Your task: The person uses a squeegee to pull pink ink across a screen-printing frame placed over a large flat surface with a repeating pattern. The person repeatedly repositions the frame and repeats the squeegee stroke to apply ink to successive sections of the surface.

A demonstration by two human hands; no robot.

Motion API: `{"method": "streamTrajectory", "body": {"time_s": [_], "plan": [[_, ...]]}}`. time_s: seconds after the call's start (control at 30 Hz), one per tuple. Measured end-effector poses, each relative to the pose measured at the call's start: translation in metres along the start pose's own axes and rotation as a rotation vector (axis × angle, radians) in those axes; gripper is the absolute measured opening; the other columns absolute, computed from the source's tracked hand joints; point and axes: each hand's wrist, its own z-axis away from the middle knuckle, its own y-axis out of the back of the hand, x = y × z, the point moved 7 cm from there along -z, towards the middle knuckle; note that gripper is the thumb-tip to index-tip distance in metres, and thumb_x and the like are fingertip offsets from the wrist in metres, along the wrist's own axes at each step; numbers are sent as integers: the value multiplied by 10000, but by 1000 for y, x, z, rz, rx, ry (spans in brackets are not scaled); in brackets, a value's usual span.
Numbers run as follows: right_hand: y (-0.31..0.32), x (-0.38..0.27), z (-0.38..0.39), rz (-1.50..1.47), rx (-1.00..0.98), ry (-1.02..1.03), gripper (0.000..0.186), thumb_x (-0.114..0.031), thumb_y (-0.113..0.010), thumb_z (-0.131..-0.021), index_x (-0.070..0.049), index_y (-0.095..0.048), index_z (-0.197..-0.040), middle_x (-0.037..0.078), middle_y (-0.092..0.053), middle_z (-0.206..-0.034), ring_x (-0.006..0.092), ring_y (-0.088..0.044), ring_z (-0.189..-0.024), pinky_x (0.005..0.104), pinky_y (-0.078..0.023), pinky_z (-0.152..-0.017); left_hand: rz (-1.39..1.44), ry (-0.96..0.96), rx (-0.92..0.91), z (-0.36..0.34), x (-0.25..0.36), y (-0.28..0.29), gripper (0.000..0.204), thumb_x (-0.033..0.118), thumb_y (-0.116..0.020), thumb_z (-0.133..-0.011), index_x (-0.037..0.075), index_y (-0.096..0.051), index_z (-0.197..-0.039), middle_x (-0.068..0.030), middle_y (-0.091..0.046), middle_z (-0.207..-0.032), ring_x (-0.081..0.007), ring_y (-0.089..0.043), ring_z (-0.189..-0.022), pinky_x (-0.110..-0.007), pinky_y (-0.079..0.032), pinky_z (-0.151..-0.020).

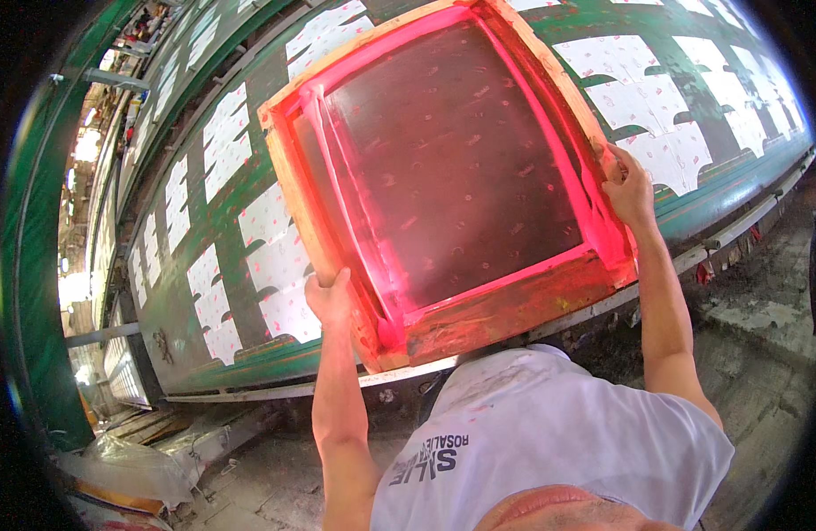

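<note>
A wooden screen printing frame (pixel 505 323) is held between my two hands, tilted a little over a long green printing table. My left hand (pixel 330 296) grips its left side rail near the close corner. On the right rail, my right hand (pixel 631 186) has its fingers wrapped round the wood. Bright pink ink smears the frame's inner borders and pools thickly along the left side of the dark mesh (pixel 452 159). Small motifs show faintly across the mesh. What lies directly beneath the frame is mostly hidden.
White cut fabric pieces (pixel 616 84) with small red prints lie in rows on the green table (pixel 337 354). A metal rail (pixel 753 217) runs along its near edge. At left stand a green post (pixel 36 221) and another table; clear plastic sheeting (pixel 133 469) lies on the floor.
</note>
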Motion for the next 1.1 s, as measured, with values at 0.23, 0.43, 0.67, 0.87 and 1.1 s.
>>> {"method": "streamTrajectory", "body": {"time_s": [0.23, 0.43, 0.67, 0.87, 1.1], "plan": [[8, 19, -9, 12, -64, 12, 739, -23, -778, -851, -169, -659, -1566, 196, -747, -1322, 385, -725, -1240, 473, -576, -1082, -89, 11, -26, 0, -9, -22, 545, 293, -938, -851, -106, -728, -1157, -265, -760, -1162, -414, -728, -1073, -510, -557, -980], [19, -53, 46, 287, -44, 458, 731, -106, -862, -884, -155, -638, -1578, 178, -663, -1553, 396, -634, -1426, 523, -506, -1208, -70, 110, -82, 9, 1, -23, 576, 340, -933, -858, -89, -728, -1184, -261, -742, -1169, -425, -720, -1120, -536, -551, -1013], [-31, -152, 217, 210, -708, 921, 590, -143, -878, -823, -118, -749, -1398, 153, -696, -1482, 367, -671, -1364, 532, -535, -1167, -259, 2, -86, 3, 4, -30, 606, 391, -916, -865, -71, -732, -1213, -285, -730, -1232, -476, -690, -1209, -561, -545, -1060], [-60, -189, 225, 324, -559, 903, 512, -143, -875, -807, -130, -774, -1309, 102, -757, -1297, 333, -738, -1197, 486, -583, -1039, -334, -21, 2, 12, 16, -25, 644, 407, -892, -881, -90, -716, -1251, -312, -713, -1271, -491, -682, -1234, -564, -539, -1085], [-80, -210, 210, 436, -682, 758, 501, -196, -943, -772, -154, -797, -1249, 91, -787, -1152, 330, -773, -1130, 492, -601, -981, -282, -55, -14, 17, 24, -19, 672, 392, -847, -919, -102, -682, -1344, -311, -686, -1322, -471, -668, -1266, -550, -538, -1118]]}}
